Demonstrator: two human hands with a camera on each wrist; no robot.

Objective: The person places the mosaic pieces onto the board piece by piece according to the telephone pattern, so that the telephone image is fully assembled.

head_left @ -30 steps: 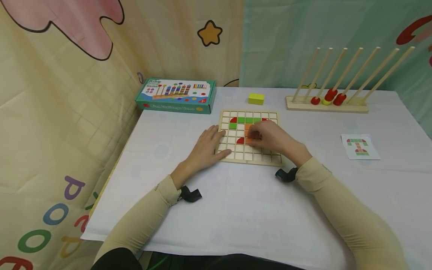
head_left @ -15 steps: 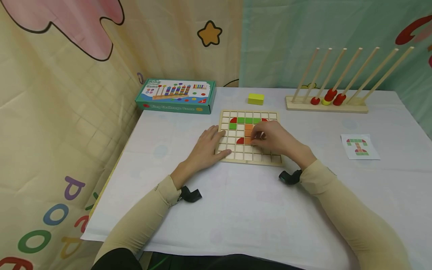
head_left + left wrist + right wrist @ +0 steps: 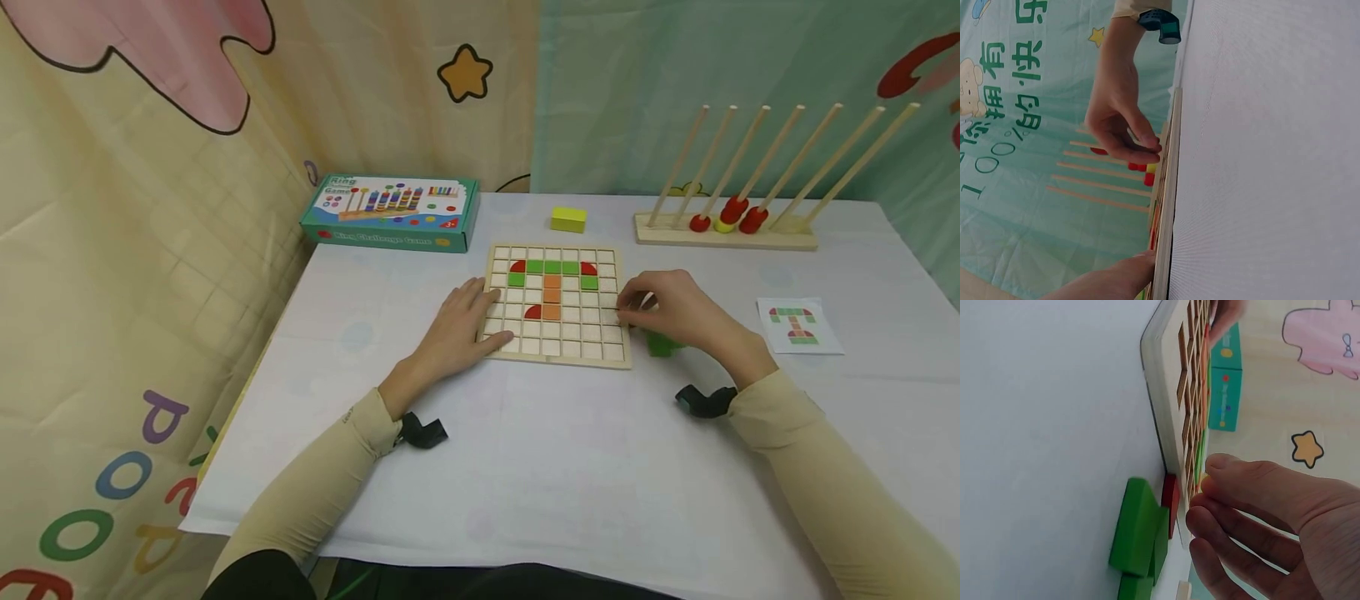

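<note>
My left hand (image 3: 453, 329) rests with spread fingers on the left edge of a wooden grid board (image 3: 592, 350). Green squares (image 3: 552, 267), orange squares (image 3: 552, 296) and several red quarter-round pieces (image 3: 533, 312) lie in the board's cells. Just off the board's right edge hovers my right hand (image 3: 678, 308), its fingers loosely bent and nothing visible between thumb and fingertips. Green blocks (image 3: 1135, 525) and a red piece (image 3: 1170, 500) lie on the table below it, partly hidden by this hand in the head view.
A printed pattern card (image 3: 801, 326) lies to the right. Behind stand a wooden peg rack (image 3: 727, 237) with red and yellow beads, a yellow block (image 3: 568, 220) and a green game box (image 3: 390, 212). The white-covered table (image 3: 480, 467) ends at the front near the person's lap.
My right hand has left the orange squares at the board's middle and moved right, past the board's edge, uncovering the right-hand cells and some green blocks. The left hand stays put.
</note>
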